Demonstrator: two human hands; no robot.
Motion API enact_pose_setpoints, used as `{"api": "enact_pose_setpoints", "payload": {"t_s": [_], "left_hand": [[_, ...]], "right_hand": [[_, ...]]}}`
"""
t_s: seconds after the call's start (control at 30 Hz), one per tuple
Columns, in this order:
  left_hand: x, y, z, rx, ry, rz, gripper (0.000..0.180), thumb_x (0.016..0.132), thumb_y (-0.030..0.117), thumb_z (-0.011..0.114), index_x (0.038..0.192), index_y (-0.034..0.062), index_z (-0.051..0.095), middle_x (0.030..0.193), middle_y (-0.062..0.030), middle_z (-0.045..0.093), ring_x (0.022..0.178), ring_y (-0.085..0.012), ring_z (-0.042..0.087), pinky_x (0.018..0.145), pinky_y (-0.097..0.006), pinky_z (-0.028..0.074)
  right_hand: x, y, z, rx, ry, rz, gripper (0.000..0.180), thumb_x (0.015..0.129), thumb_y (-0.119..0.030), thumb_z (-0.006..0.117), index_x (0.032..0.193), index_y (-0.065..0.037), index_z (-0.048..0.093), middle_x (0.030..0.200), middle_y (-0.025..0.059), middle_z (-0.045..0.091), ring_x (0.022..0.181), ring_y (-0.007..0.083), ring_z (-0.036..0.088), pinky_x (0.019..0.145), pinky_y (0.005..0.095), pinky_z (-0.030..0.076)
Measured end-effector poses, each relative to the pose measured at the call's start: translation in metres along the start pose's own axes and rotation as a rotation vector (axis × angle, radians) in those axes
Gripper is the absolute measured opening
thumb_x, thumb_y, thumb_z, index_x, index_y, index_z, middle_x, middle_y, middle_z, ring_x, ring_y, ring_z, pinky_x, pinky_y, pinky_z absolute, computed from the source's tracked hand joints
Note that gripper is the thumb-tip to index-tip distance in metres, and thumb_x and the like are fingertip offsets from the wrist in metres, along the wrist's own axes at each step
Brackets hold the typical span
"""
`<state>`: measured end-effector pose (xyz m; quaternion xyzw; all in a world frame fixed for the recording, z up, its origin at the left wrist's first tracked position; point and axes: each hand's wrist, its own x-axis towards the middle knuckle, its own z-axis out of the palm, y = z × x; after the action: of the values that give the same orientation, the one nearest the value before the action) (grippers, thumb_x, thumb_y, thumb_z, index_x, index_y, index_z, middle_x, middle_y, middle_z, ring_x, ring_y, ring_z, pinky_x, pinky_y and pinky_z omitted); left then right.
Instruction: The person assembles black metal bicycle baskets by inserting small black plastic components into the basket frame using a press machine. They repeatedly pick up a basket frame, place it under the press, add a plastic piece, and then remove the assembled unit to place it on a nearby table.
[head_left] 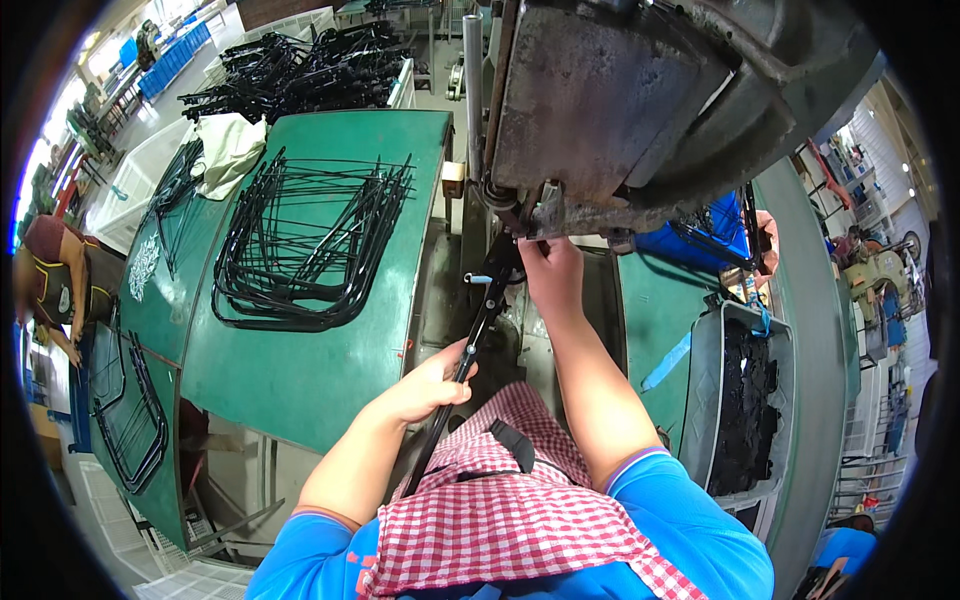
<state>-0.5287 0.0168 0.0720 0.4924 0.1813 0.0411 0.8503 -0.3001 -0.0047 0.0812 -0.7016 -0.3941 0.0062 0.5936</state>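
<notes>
A black metal tube frame (487,312) slants up from my lap to the head of a large grey press machine (600,110). My left hand (437,382) is closed round the lower part of this tube, thumb on top. Higher up, my right hand (553,268) is closed at the tube's far end, right under the machine's tool. Its fingertips are partly hidden there, so what exactly they pinch is hard to see. A short pale-blue-tipped pin or lever (478,279) sticks out to the left beside the tube.
Bent black wire frames (300,309) lie stacked on the green table (300,385) at left. At right stands a grey bin (703,400) of black parts (745,410), near a blue crate (690,240). Another person (65,270) works at far left. Black frames (310,75) fill the back.
</notes>
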Motion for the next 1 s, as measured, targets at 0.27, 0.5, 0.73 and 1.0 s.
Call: {"api": "enact_pose_setpoints", "payload": {"t_s": [0.27,0.5,0.73,1.0], "left_hand": [[-0.008,0.006,0.011,-0.01,0.053,-0.033,0.082,0.067,0.013,0.06,0.142,0.0013,0.029,0.08,0.0044,0.041,0.067,-0.0057,0.041,0.064,-0.022,0.037],[-0.007,0.01,0.008,0.071,0.035,-0.032,0.08,0.069,0.018,0.062,0.141,0.0034,0.031,0.08,0.0046,0.041,0.066,-0.0054,0.04,0.061,-0.021,0.037],[-0.011,0.018,0.012,0.098,0.048,-0.047,0.098,0.063,0.04,0.07,0.142,-0.0007,0.027,0.082,0.0039,0.037,0.067,-0.0065,0.037,0.06,-0.021,0.034],[-0.037,-0.01,0.014,0.564,-0.278,-0.078,0.09,0.064,0.034,0.075,0.138,0.0016,0.036,0.117,-0.0062,0.049,0.107,-0.0155,0.047,0.091,-0.028,0.04]], "right_hand": [[-0.003,0.009,-0.003,0.097,-0.084,0.184,0.023,0.09,-0.021,0.062,0.081,0.0,0.059,0.057,-0.0032,0.049,0.053,0.0047,0.041,0.048,0.025,0.034],[0.002,0.016,-0.003,-0.019,-0.086,0.136,0.026,0.087,-0.018,0.06,0.077,0.004,0.053,0.062,0.0179,0.053,0.056,0.0292,0.046,0.056,0.0379,0.041],[-0.019,0.004,-0.025,0.487,-0.009,0.239,0.023,0.099,-0.019,0.045,0.112,-0.002,0.053,0.058,-0.0019,0.043,0.049,0.006,0.037,0.045,0.0221,0.028],[-0.141,0.014,-0.15,0.326,-0.252,0.635,0.032,0.095,-0.023,0.039,0.08,-0.002,0.057,0.054,0.0008,0.045,0.045,0.0091,0.038,0.044,0.0248,0.029]]}}
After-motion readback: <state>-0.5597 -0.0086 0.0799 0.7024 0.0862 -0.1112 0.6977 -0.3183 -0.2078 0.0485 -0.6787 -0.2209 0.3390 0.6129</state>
